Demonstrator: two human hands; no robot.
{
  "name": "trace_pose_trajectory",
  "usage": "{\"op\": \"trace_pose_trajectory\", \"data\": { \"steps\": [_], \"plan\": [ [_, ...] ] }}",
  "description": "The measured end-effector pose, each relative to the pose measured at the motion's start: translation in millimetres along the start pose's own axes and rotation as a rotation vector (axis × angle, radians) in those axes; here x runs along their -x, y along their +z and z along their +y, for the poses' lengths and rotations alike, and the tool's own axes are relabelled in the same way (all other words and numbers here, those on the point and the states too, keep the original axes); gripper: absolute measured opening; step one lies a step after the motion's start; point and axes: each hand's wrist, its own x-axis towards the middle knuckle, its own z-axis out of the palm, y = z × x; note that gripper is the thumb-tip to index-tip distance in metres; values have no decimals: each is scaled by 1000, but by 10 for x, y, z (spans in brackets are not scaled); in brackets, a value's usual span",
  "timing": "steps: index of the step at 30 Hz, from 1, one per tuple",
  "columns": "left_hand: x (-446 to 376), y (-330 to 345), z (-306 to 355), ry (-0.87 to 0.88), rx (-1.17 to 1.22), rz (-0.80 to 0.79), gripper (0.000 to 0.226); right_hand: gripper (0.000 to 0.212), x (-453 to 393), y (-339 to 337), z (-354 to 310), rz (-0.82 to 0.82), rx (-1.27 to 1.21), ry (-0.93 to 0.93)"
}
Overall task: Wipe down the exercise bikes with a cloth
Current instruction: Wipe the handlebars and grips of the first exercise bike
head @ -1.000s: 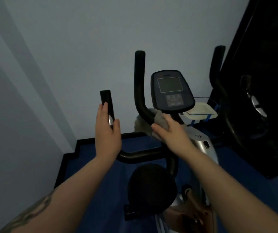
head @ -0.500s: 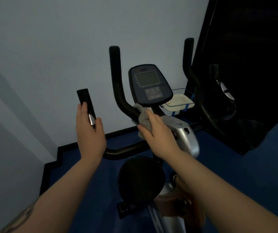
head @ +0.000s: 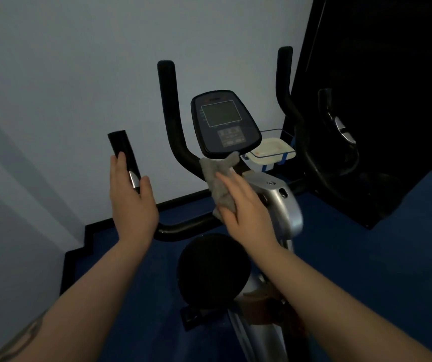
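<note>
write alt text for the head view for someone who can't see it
A person's right hand presses a grey cloth against the exercise bike just below its console, while the left hand holds the end of a black handlebar. A black saddle sits below, over a blue floor.

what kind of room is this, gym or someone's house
Probably a small gym or home workout room; which one is unclear. An exercise bike with a console stands on blue carpet, a second dark machine sits beside it, and the right hand wipes with a cloth.
</note>
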Motion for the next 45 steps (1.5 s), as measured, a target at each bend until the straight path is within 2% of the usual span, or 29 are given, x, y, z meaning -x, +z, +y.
{"op": "trace_pose_trajectory", "data": {
  "steps": [2, 4, 6, 8, 9, 10, 12, 14, 16, 19, 23, 26, 28, 30, 32, 34, 36, 38, 41, 43, 45],
  "plan": [
    [-2, 8, -11, 1, 1, 2, 56, 50, 114, -104, 74, -28, -64, 11],
    [-4, 18, -15, 4, 7, 12, 56, 42, 71, -331, 121, -87, -252, 112],
    [-6, 23, -20, -6, 24, 27, 56, 30, -78, -539, 114, -50, -427, 165],
    [0, 17, -16, -47, 84, 37, 57, 30, -231, -585, 17, -64, -567, 144],
    [-2, 9, -11, -76, 127, 41, 58, 36, -286, -531, -65, -132, -591, 122],
    [-10, 2, -7, -106, 169, 43, 60, 43, -326, -446, -128, -221, -522, 87],
    [-29, -12, -3, -151, 227, 29, 63, 55, -365, -283, -199, -371, -199, -24],
    [-47, -25, -18, -166, 257, -4, 63, 57, -399, -237, -193, -445, 48, -163],
    [-57, -32, -31, -174, 276, -25, 63, 52, -417, -249, -206, -563, 86, -233],
    [-53, -33, -24, -185, 285, -26, 63, 47, -456, -158, -266, -770, 110, -179],
    [-48, -40, -11, -183, 295, -36, 63, 35, -658, -46, -379, -986, 360, -144],
    [-53, -46, -18, -174, 299, -72, 63, 29, -701, -27, -377, -1127, 430, -224],
    [-76, -66, -29, -179, 293, -112, 64, 22, -698, 54, -369, -1173, 446, -246],
    [-108, -115, -33, -188, 290, -193, 65, 24, -732, 221, -386, -1183, 420, -188],
    [-135, -177, -18, -191, 292, -292, 68, 29, -791, 403, -435, -1152, 257, -70],
    [-177, -241, 7, -219, 315, -381, 70, 44, -808, 539, -504, -1119, 40, 52],
    [-226, -292, 22, -246, 296, -459, 71, 49, -795, 561, -529, -1104, -46, 92],
    [-264, -326, 21, -272, 248, -525, 73, 48, -802, 423, -468, -1154, 2, 70],
    [-283, -356, 21, -297, 233, -563, 74, 42, -815, 164, -350, -1313, 224, -34],
    [-271, -359, 33, -292, 232, -560, 73, 33, -811, 188, -346, -1291, 400, -156],
    [-268, -359, 46, -293, 226, -564, 73, 34, -805, 327, -459, -1198, 447, -216]
  ]
}}
